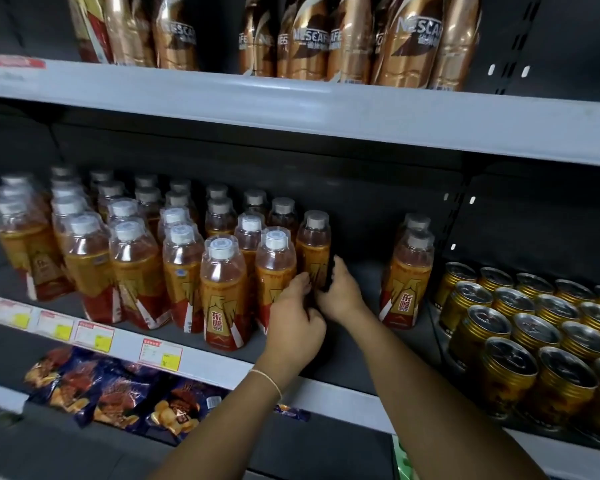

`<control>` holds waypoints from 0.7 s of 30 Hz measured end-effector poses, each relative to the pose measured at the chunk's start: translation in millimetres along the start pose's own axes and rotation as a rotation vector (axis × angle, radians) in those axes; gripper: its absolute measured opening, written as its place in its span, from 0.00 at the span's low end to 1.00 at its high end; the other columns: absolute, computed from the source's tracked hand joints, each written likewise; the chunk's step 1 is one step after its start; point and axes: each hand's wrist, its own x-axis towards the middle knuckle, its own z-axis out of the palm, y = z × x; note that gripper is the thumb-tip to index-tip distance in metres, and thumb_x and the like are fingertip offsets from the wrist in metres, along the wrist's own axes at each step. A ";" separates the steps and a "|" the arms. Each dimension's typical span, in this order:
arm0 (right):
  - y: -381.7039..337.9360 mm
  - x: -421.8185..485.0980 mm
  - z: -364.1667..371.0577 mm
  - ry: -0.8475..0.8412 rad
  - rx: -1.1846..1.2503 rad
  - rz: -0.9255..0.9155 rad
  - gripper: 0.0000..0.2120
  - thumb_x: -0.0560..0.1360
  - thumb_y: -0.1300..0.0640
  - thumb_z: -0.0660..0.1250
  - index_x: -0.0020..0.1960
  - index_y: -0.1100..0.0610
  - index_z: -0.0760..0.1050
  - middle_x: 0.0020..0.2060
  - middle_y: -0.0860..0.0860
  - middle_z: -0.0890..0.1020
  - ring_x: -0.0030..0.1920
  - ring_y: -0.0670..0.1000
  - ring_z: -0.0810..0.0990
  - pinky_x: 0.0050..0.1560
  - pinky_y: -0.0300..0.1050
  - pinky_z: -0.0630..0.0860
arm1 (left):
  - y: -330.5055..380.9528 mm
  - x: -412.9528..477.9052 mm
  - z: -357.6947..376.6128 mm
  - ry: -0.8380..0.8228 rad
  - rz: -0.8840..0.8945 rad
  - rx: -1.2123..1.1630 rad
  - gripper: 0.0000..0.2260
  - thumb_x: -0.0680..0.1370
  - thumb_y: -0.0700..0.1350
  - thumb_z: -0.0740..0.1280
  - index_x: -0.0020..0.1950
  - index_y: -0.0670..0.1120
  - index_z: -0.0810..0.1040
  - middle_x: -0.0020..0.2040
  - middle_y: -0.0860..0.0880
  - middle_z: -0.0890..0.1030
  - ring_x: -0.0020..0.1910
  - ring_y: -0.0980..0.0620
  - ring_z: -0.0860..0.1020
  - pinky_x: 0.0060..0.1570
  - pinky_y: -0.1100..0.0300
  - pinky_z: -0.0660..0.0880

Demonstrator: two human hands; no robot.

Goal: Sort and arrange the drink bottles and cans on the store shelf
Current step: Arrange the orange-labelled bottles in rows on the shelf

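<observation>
A dark back wall stands behind the fingers. High above them runs a long grey shelf board, and the wall is darkest just under it. Below the fingers lies a dark shelf floor with a pale grey front edge. Left of the fingers and lower down, white and yellow price tags sit on that edge. To the right of the fingers, a dark post with little slots goes up.

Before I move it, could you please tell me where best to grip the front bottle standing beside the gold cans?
Probably wrap the front bottle round its labelled middle, coming from its left, where the shelf is bare; the gold cans crowd its right and another bottle stands behind.
</observation>
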 end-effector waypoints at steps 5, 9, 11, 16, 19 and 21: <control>9.3 7.3 7.6 0.085 0.024 0.011 0.10 0.72 0.52 0.72 0.50 0.51 0.74 0.46 0.50 0.83 0.50 0.53 0.82 0.54 0.52 0.80 | -2.3 -4.2 -1.7 -0.048 -0.008 0.012 0.29 0.72 0.29 0.60 0.74 0.40 0.66 0.71 0.44 0.71 0.71 0.50 0.68 0.72 0.53 0.65; 17.7 -9.2 4.5 0.181 0.025 0.020 0.15 0.68 0.48 0.76 0.49 0.52 0.76 0.43 0.48 0.84 0.46 0.49 0.83 0.46 0.44 0.80 | -6.3 -5.9 1.3 -0.052 -0.011 0.005 0.29 0.72 0.29 0.59 0.74 0.40 0.65 0.71 0.44 0.71 0.71 0.49 0.69 0.71 0.54 0.65; 22.0 -21.0 -0.2 0.218 0.021 0.017 0.18 0.66 0.45 0.77 0.49 0.53 0.76 0.43 0.48 0.85 0.44 0.48 0.84 0.46 0.45 0.81 | -7.8 -5.8 5.2 -0.042 -0.031 -0.025 0.28 0.74 0.29 0.60 0.74 0.39 0.65 0.70 0.44 0.72 0.70 0.49 0.70 0.71 0.54 0.66; 36.9 -48.3 -10.5 0.279 -0.008 0.004 0.24 0.62 0.46 0.81 0.51 0.54 0.76 0.46 0.48 0.85 0.46 0.48 0.84 0.48 0.49 0.82 | -13.8 -3.6 18.4 -0.041 -0.133 -0.102 0.24 0.76 0.30 0.59 0.73 0.39 0.67 0.69 0.43 0.73 0.68 0.47 0.71 0.69 0.54 0.67; 41.0 -60.3 -17.4 0.338 -0.048 0.011 0.25 0.61 0.44 0.82 0.50 0.54 0.75 0.45 0.48 0.85 0.46 0.47 0.84 0.48 0.48 0.82 | -14.8 0.3 25.8 -0.080 -0.191 -0.198 0.21 0.76 0.29 0.57 0.68 0.40 0.73 0.63 0.45 0.78 0.64 0.48 0.75 0.67 0.53 0.70; 43.3 -69.1 -23.4 0.353 -0.049 0.014 0.24 0.61 0.43 0.81 0.48 0.52 0.75 0.44 0.46 0.85 0.45 0.45 0.84 0.46 0.44 0.81 | -13.3 0.1 30.0 -0.108 -0.181 -0.250 0.22 0.75 0.29 0.57 0.59 0.49 0.79 0.55 0.52 0.81 0.59 0.52 0.78 0.62 0.57 0.74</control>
